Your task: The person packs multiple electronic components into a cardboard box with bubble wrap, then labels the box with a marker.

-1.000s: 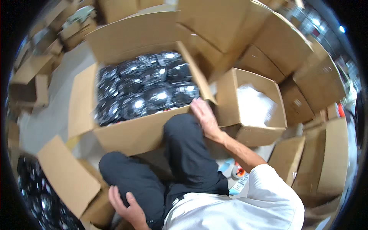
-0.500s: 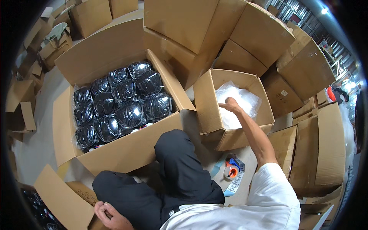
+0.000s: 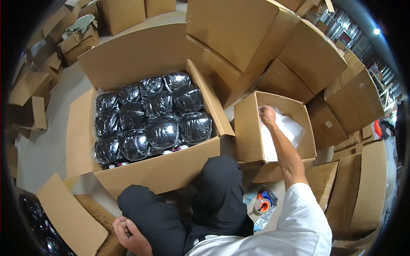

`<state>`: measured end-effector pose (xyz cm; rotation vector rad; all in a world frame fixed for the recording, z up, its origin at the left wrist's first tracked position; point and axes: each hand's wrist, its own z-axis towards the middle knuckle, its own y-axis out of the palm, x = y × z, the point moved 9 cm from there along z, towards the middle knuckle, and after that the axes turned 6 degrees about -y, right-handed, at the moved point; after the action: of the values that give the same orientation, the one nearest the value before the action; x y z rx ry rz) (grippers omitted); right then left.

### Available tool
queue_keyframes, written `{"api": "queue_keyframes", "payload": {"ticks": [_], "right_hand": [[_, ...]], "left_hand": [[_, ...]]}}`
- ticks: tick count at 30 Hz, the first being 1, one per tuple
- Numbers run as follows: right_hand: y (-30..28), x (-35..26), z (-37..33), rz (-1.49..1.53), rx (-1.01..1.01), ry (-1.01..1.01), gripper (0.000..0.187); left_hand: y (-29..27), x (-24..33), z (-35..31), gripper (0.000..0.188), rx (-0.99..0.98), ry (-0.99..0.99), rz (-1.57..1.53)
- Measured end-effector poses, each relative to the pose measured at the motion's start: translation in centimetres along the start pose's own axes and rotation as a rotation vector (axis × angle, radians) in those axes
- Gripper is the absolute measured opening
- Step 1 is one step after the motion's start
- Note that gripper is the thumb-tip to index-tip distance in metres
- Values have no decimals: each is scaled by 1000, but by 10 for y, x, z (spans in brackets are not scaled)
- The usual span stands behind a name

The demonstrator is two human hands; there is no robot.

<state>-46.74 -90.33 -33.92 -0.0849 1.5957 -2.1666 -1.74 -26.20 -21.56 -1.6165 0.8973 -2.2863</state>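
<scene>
At 8 o'clock, an open carton (image 3: 72, 215) holds glossy black packs, partly cut off by the dark rim of the view. At 7 o'clock, the left hand (image 3: 134, 239) is just beside the person's dark-trousered leg (image 3: 149, 213), its fingers half-curled in a narrow grip; I cannot tell whether anything is inside. Toward 10 o'clock, the large open carton (image 3: 171, 164) has 12 black packs (image 3: 162, 134) showing in clear wrap, in 3 rows of 4. At 5 o'clock, an orange-and-blue tape dispenser (image 3: 262, 206) lies on a printed pale-blue strip (image 3: 268, 219). Between 2 and 3 o'clock, the right hand (image 3: 268, 115) reaches inside the smaller carton (image 3: 247, 132), at the upper-left edge of the clear plastic sheeting (image 3: 294, 130). Its grip is bunched narrow; I cannot tell whether the fingers pinch the sheeting. Between 3 and 4 o'clock stand more brown cartons (image 3: 369, 183).
</scene>
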Motion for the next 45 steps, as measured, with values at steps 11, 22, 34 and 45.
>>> {"api": "queue_keyframes", "payload": {"ticks": [11,22,34,45], "right_hand": [[-314,-109,46,408,426,-390,7],[-389,-428,-110,387,205,-1114,18],[-305,-450,-50,-110,-298,-949,15],[-308,-495,13,336,-260,-883,18]], "left_hand": [[40,106,48,6,-112,258,-265],[114,342,4,60,-1010,367,-1173],[68,233,133,12,-944,0,-757],[69,246,204,54,-630,299,-351]]}}
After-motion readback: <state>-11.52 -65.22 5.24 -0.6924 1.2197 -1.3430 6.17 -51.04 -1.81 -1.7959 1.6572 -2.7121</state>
